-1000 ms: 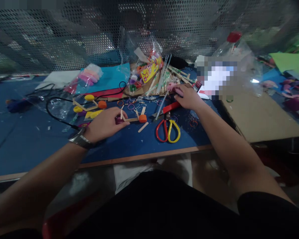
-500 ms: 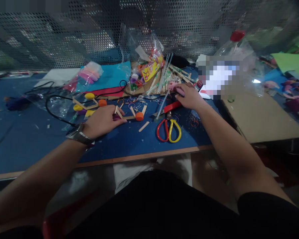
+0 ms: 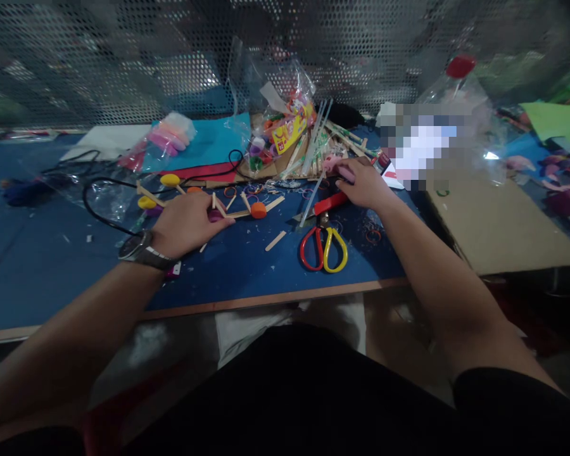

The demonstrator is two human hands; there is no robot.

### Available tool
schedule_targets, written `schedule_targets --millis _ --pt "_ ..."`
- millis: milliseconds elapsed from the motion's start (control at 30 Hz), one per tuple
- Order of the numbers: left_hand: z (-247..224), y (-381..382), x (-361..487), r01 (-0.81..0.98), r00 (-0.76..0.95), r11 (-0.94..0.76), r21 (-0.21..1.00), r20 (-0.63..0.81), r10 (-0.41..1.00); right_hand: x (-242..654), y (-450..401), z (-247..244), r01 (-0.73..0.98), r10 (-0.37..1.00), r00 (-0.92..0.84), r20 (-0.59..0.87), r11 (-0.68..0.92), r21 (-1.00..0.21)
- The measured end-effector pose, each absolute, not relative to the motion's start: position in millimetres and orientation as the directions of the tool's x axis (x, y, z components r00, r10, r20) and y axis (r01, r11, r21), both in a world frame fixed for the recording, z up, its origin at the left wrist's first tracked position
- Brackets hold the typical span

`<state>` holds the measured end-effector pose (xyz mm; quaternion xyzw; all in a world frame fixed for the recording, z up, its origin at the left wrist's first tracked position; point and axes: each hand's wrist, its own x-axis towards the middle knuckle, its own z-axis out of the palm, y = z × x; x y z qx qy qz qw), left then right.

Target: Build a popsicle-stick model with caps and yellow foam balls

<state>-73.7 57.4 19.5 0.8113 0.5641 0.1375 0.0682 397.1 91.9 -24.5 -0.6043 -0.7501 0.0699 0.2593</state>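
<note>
My left hand, with a watch on its wrist, is closed round part of a wooden stick frame. An orange clay piece sits at the frame's right end. Yellow clay pieces show behind the hand. My right hand grips a pink tool, probably a glue gun, whose front lies by the stick pile. Scissors with one red and one yellow handle lie between the hands, near a red-handled cutter and a clear glue stick.
Behind are a plastic bag of clay, a stick pile, blue paper and a perforated metal screen. Cardboard and a red-capped bottle are on the right. A black cable curves at the left.
My left hand has moved slightly left with the stick frame, and the orange piece has shifted left too. My right hand has hardly moved, still on the pink tool.
</note>
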Motion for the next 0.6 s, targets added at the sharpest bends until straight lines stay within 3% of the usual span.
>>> schedule_targets --millis 233,467,600 --pt "19.9 61.0 -71.9 0.925 0.273 -0.300 0.233 0.140 0.952 397.5 91.8 -26.4 0.869 0.947 -0.108 0.303 0.238 -0.435" --pt "24.8 59.6 -51.0 0.904 0.360 -0.368 0.217 0.077 0.930 398.3 92.2 -26.6 0.871 0.946 -0.117 0.301 0.243 -0.428" --pt "31.3 57.1 -31.1 0.914 0.381 -0.381 0.138 0.030 0.924 398.1 92.2 -26.0 0.874 0.946 -0.118 0.303 0.244 -0.421"
